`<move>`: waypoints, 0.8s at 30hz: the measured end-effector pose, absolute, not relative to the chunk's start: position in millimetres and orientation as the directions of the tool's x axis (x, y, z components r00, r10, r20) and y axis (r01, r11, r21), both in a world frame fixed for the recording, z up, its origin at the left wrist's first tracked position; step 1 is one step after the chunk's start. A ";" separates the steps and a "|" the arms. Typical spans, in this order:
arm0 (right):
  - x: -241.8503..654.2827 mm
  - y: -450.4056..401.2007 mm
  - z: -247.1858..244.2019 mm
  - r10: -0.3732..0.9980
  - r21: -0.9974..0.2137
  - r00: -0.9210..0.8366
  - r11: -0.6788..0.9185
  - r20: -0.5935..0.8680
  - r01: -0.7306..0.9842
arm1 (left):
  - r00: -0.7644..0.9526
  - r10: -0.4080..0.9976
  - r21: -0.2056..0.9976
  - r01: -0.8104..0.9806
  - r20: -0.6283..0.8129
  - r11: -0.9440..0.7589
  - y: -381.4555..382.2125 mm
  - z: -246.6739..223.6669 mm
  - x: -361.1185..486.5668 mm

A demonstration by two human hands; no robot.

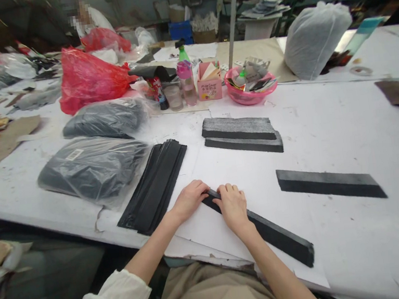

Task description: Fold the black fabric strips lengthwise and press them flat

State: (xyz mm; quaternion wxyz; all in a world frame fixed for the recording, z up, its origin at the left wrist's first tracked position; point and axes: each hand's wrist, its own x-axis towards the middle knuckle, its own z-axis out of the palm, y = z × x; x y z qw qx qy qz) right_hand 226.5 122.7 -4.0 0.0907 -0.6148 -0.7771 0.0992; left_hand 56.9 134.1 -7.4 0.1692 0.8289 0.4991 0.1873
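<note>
A long black strip stack [280, 234] lies slantwise on the white table in front of me. At its far left end, my left hand [190, 200] has its fingers closed on the tip. Just to the right, my right hand [233, 207] grips the same stack from above, thumb on the near side and fingers over the far side. Left of my hands is a loose pile of shiny black strips [155, 184]. Farther back sit two stacked bundles of dark strips [238, 127], and another neat black bundle [329, 184] rests to the right.
Plastic-wrapped dark packages [92, 167] and a red plastic bag [91, 78] stand at the left. A pink basket [253, 95], a pink box [209, 83] and a bottle [187, 85] line the back, near a metal pole [233, 19]. A white sack [317, 38] stands back right. Other people are in the background.
</note>
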 end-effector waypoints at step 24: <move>241.0 132.2 -10.4 0.949 -0.448 -0.312 0.298 0.046 0.843 | 0.590 0.807 0.495 0.695 0.020 -0.521 156.3 2.0 54.2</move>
